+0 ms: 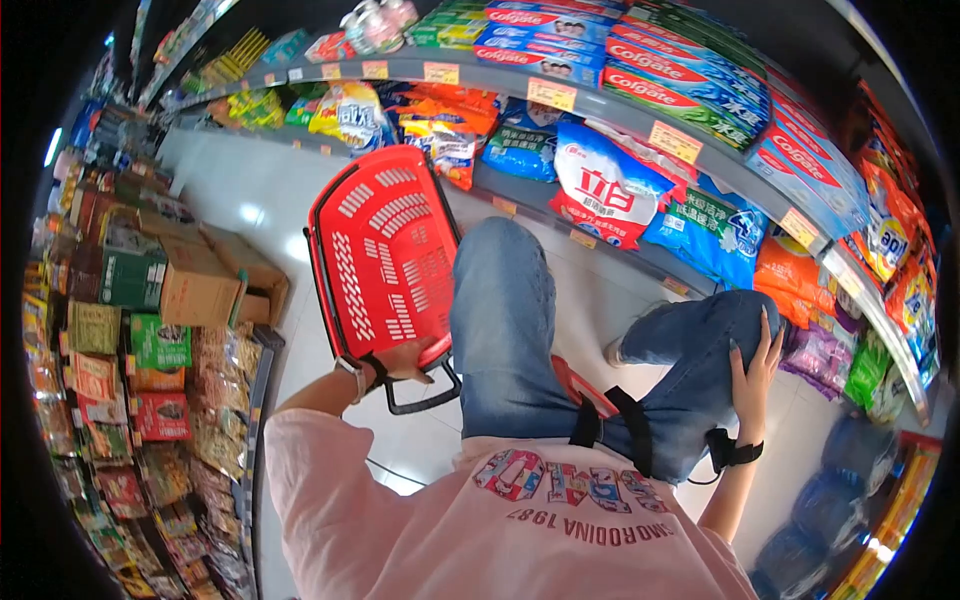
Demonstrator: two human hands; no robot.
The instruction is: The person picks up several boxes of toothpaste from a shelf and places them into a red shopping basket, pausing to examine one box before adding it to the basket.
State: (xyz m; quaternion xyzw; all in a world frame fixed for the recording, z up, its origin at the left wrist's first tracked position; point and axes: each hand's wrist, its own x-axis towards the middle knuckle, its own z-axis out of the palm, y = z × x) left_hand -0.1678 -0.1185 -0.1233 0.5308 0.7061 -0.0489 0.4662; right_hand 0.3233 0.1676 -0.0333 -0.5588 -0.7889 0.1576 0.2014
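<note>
My left hand [404,360] is closed on the near rim of a red plastic shopping basket [372,255]. The basket is tilted beside my left leg, and I see nothing inside it; its black handle [425,398] hangs at the near end. Spread fingers of my right hand [757,375] rest on my bent right knee, holding nothing. Ahead of my knees, bags of laundry detergent, among them a white, red and blue one [610,190] and a blue one [705,232], line the low shelf.
Colgate toothpaste boxes [680,75] fill the shelf above, behind a price-tagged edge [552,95]. Left across the aisle stand cardboard boxes [200,280] and racks of packaged goods [160,420]. Large blue water bottles [830,500] stand at the lower right.
</note>
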